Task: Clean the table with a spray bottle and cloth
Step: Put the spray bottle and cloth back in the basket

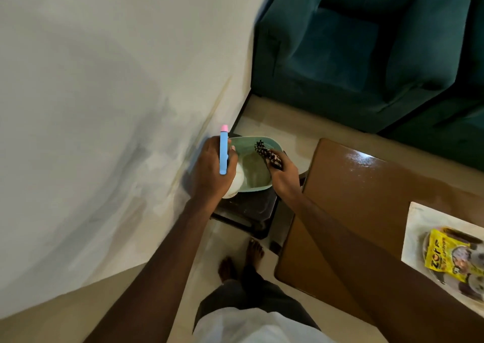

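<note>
My left hand (209,171) curls its fingers round a pen (223,150) and white object (235,183) over the tray (255,172); right hand (284,177) pinches a pinecone (264,151). Overcrowded, the pen could slip.

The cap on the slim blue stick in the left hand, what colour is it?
Pink; the cap shows best in the head view.
</note>
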